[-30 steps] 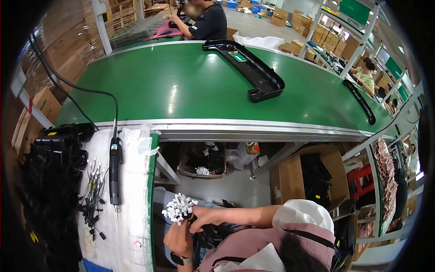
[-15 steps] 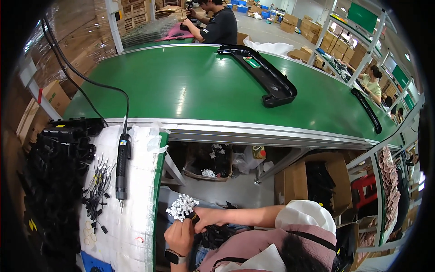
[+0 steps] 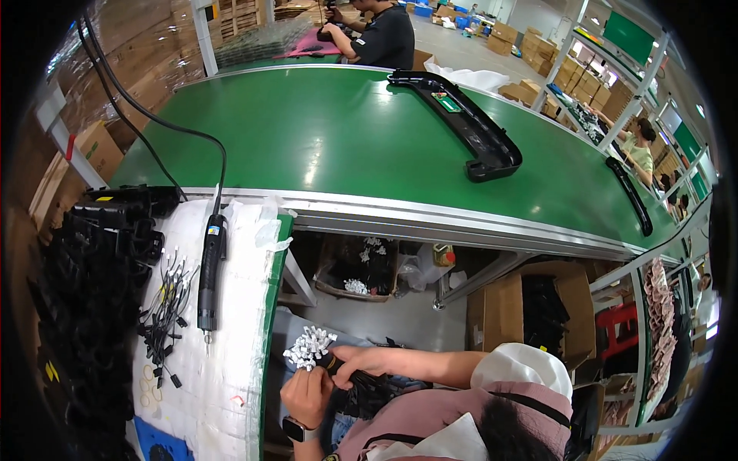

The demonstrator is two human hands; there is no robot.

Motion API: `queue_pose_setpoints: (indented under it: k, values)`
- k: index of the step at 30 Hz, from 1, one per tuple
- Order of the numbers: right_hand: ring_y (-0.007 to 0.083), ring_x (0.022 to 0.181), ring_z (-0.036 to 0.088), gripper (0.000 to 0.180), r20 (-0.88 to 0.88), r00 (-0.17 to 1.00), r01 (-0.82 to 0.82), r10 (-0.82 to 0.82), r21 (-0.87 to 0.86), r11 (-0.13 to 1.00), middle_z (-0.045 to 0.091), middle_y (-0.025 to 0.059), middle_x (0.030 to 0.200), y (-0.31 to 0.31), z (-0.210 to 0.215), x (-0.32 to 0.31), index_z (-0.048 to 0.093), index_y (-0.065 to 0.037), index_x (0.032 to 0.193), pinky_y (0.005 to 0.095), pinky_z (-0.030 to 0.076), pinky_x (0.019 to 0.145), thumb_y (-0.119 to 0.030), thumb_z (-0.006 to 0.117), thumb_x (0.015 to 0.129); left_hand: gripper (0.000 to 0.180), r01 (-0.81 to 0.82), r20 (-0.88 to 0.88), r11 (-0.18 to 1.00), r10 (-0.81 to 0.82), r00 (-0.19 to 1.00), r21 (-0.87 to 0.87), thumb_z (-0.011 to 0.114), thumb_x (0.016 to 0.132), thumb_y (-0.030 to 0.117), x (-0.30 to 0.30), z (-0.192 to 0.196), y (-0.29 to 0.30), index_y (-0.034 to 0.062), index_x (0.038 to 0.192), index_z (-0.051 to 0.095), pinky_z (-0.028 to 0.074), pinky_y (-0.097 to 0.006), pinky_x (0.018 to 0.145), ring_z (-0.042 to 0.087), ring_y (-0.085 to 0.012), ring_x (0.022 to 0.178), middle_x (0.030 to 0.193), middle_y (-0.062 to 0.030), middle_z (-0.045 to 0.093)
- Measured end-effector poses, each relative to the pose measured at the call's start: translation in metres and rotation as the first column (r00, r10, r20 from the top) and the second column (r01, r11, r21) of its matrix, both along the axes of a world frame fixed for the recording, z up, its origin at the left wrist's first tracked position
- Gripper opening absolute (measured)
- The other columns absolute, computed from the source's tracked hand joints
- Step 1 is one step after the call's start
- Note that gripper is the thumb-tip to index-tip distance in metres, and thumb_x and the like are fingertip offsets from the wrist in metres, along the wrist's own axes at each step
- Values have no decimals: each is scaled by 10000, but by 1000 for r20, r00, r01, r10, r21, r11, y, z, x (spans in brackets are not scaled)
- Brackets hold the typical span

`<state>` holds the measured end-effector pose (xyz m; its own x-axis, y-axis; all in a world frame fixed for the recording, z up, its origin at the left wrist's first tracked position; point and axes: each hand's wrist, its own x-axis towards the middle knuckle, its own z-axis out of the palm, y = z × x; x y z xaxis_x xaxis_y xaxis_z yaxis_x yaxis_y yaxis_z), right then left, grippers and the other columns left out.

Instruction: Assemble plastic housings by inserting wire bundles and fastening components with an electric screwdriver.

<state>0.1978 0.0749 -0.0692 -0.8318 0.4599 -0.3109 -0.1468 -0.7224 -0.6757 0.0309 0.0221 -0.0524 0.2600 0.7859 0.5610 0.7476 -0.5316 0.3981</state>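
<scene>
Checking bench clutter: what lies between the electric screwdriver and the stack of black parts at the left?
In the head view, a loose bunch of short black wires lies on the white sheet between the electric screwdriver and black parts.

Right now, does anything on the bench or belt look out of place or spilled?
Nothing stands out. The electric screwdriver lies on the white padded bench, loose black cables beside it. Both hands hold a bundle of white-tipped wires.

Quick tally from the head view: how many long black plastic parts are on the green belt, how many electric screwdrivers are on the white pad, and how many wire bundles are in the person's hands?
Long black plastic parts on the green belt: 2
Electric screwdrivers on the white pad: 1
Wire bundles with white connectors, held in both hands: 1
Total: 4
</scene>
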Motion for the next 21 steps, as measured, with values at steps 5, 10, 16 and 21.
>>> queue_pose_setpoints:
  k: [5,10,16,21]
  values:
    - [160,592,519,226,-74,997,2,-4,-33,999,558,100,746,1,-2,-3,467,15,959,267,422,586,-50,543,757,187,-40,8,999,40,999,-6,673,651,-28,0,-1,-3,50,777,558,379,-366,462,515,-266,537,630,-83,485]
    - [227,610,528,199,-96,995,7,-36,-286,958,561,136,756,2,-12,-2,433,-5,978,313,442,629,-131,461,826,171,-52,96,998,55,994,-33,691,686,21,-1,-11,-8,38,789,555,387,-367,462,531,-267,555,645,-88,507]
    - [232,618,531,173,-67,997,5,-24,-260,966,560,133,768,-1,-25,-4,437,-36,982,319,450,633,-166,435,868,167,-97,175,993,107,979,-63,687,706,9,3,-18,-12,25,818,565,414,-376,492,552,-283,580,675,-99,547]
    - [216,622,539,173,-25,998,51,-60,-261,964,563,118,764,-2,-26,-7,449,-44,982,307,455,626,-188,432,888,117,-136,205,987,152,967,-88,655,752,-16,10,-16,-12,9,842,586,443,-379,521,583,-293,620,712,-113,589]
